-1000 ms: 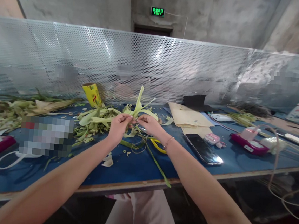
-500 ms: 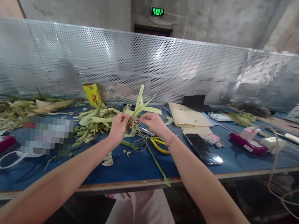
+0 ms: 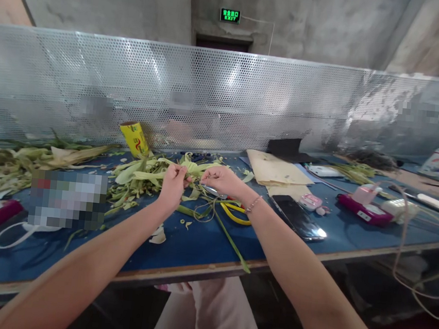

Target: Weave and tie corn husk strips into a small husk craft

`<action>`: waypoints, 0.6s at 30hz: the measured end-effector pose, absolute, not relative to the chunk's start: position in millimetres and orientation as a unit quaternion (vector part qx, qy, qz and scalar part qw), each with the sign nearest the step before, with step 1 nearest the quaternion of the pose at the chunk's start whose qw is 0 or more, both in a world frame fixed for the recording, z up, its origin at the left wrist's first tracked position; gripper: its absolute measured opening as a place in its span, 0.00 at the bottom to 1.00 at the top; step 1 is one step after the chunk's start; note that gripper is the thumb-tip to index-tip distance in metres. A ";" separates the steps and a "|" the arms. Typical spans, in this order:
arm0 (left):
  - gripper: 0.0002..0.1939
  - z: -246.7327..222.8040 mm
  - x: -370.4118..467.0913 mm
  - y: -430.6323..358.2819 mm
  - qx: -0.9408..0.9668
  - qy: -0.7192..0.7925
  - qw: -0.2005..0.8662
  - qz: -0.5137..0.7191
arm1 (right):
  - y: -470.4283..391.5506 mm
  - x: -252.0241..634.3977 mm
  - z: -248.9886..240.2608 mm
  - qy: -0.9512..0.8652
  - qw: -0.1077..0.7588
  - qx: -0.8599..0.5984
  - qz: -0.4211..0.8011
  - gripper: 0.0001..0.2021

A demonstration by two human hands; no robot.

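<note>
My left hand (image 3: 174,183) is closed in a pinch on a bunch of pale green corn husk strips (image 3: 198,168), whose leaves lie low behind the fingers. My right hand (image 3: 221,180) is beside it, thumb and fingertips pinched together near the bunch; whatever is between them is too small to make out. Below the right hand lie scissors with yellow handles (image 3: 236,213), partly hidden by the wrist. A thin looped wire or cord (image 3: 203,216) and a long green strip (image 3: 233,244) lie in front of them.
A husk pile (image 3: 130,187) and a tilted yellow can (image 3: 133,138) are to the left. On the right lie brown paper (image 3: 277,169), a black phone (image 3: 299,219) and a purple power strip (image 3: 362,210) with cables. A perforated metal screen (image 3: 226,98) stands behind the blue table.
The husk strips that stood up from my left hand now lie lower, tipped away behind the hands. My right hand has shifted slightly left, closer to my left hand.
</note>
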State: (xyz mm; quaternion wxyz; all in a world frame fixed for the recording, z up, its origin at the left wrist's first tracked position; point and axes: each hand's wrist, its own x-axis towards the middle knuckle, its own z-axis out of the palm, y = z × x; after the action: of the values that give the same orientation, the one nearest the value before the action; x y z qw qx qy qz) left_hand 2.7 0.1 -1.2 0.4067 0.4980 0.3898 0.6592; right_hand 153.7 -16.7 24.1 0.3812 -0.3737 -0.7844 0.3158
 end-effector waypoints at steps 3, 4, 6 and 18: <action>0.10 -2.1 1.1 2.3 0.510 0.395 0.390 0.657 | -14.9 153.2 21.2 -0.786 0.374 -0.350 0.346 0.06; 0.10 -2.3 0.4 2.8 0.517 0.395 0.385 0.655 | -14.3 153.3 20.2 -0.786 0.369 -0.343 0.358 0.07; 0.10 -2.2 -1.7 3.2 0.537 0.394 0.368 0.648 | -13.9 153.5 18.4 -0.786 0.356 -0.331 0.382 0.08; 0.05 -3.7 -4.9 -7.9 0.668 0.390 0.237 0.588 | -11.3 134.9 3.9 -0.737 0.383 -0.407 0.381 0.15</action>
State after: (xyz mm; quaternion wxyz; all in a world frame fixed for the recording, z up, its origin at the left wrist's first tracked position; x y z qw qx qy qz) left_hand -4.9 -7.9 -3.7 0.2366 0.6680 0.3905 0.5876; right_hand 134.9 -11.3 3.9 0.3830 -0.4065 -0.7366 0.3815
